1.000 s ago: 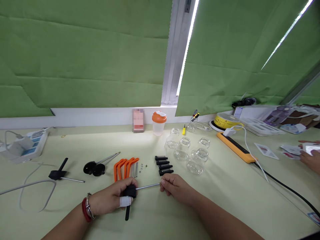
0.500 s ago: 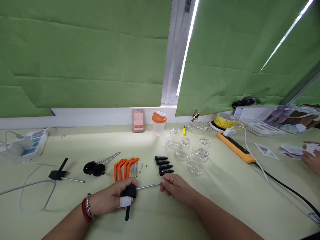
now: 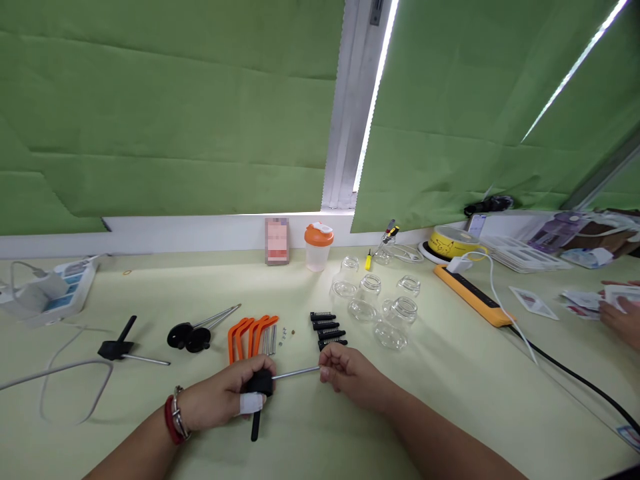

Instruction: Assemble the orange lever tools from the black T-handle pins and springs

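Note:
My left hand (image 3: 220, 393), its thumb wrapped in white tape, is closed around a black plastic piece (image 3: 260, 383) with a metal rod (image 3: 296, 373) running to the right and a black lever (image 3: 255, 425) pointing toward me. At the rod's far end, my right hand (image 3: 355, 377) is closed in a pinch; anything small between the fingertips is hidden. Orange bent handles (image 3: 253, 330) lie just beyond my left hand, beside metal pins (image 3: 270, 340) and tiny metal bits (image 3: 283, 335). Black pieces with springs (image 3: 327, 331) lie beyond my right hand.
Left lie a similar black piece with a rod (image 3: 120, 349) and black discs with rods (image 3: 197, 339). Clear glass jars (image 3: 363, 308) stand behind, near an orange-lidded cup (image 3: 319, 248). An orange power strip (image 3: 473, 297) and another person's hand (image 3: 623, 317) are on the right.
My right hand has shifted very slightly at the rod's end. My left hand keeps its hold on the black piece. The other person's hand has moved a little with a card.

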`<control>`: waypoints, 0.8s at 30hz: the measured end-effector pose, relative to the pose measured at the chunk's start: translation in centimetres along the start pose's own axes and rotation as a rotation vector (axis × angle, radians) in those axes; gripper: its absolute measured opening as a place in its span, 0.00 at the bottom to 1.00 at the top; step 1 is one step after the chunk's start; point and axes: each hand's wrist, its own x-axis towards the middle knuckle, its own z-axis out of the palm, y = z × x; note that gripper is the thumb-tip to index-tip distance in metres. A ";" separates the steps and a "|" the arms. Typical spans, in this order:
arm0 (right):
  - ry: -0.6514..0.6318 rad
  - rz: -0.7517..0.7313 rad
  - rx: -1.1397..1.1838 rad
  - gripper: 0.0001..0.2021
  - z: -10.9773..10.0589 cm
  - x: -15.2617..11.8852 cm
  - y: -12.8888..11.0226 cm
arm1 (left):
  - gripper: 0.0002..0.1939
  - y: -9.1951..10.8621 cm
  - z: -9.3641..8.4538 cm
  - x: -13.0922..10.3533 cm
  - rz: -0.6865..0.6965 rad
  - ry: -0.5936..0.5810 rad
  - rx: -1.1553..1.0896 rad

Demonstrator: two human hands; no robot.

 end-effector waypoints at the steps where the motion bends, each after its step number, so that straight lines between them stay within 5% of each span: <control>1: 0.001 0.000 -0.001 0.07 0.0 0.0 -0.1 | 0.13 0.0 0.0 0.0 0.006 -0.001 -0.001; 24: -0.006 0.008 -0.037 0.06 -0.2 -0.1 -0.2 | 0.13 -0.1 0.0 0.1 -0.003 0.002 -0.021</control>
